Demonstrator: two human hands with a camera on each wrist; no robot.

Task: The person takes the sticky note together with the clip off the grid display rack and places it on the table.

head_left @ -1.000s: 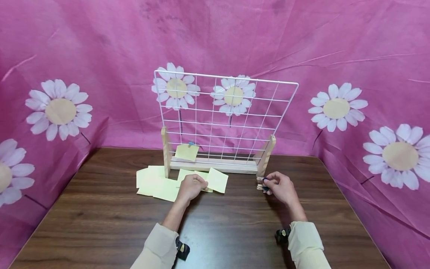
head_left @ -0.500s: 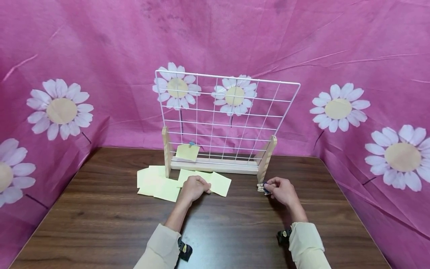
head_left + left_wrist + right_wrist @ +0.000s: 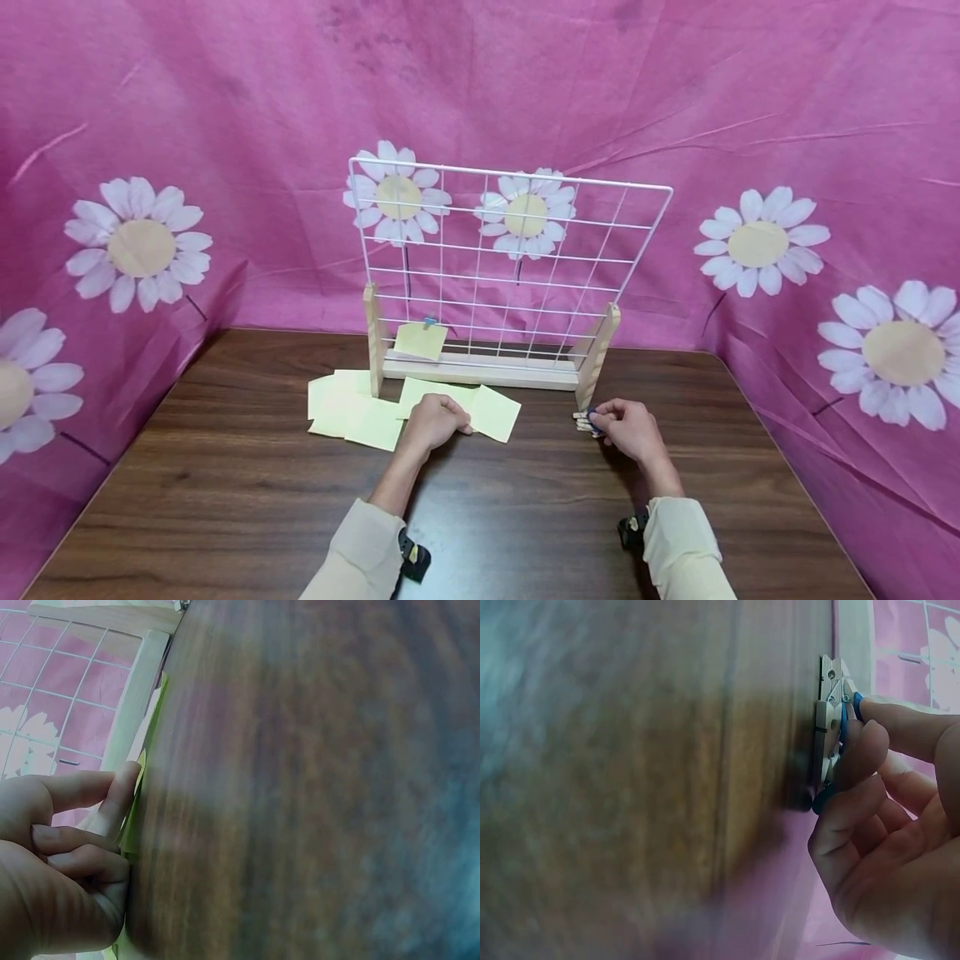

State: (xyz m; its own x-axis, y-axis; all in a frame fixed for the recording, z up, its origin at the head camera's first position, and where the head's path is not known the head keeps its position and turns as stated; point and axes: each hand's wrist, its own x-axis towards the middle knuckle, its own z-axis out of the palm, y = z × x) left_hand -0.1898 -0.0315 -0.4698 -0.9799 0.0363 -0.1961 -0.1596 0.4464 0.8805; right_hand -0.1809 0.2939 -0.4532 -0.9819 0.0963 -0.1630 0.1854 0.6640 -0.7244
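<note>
My left hand [image 3: 437, 423] pinches the lower left edge of a pale yellow sticky note [image 3: 498, 414], thumb and forefinger meeting low over the table. In the left wrist view, the yellow paper [image 3: 136, 817] shows edge-on beside the fingertips. By the foot of the stand, my right hand [image 3: 633, 428] pinches a blue-ended clothespin [image 3: 858, 706] between thumb and forefinger. Several plain wooden clothespins [image 3: 827, 720] lie right at its fingertips. A white wire grid [image 3: 510, 247] stands upright behind both hands; one yellow note [image 3: 420, 341] hangs low on it from a blue clothespin [image 3: 430, 322].
More yellow notes [image 3: 352, 412] lie overlapping left of my left hand, and others [image 3: 427, 392] behind it. Wooden uprights [image 3: 597, 357] and a base bar [image 3: 480, 371] carry the grid on the brown table [image 3: 510, 517]. A pink flowered cloth [image 3: 247, 108] surrounds the table.
The pinched note has come down and slightly right with my left hand. My right hand has lowered a little at the clothespins. The head view has shifted slightly.
</note>
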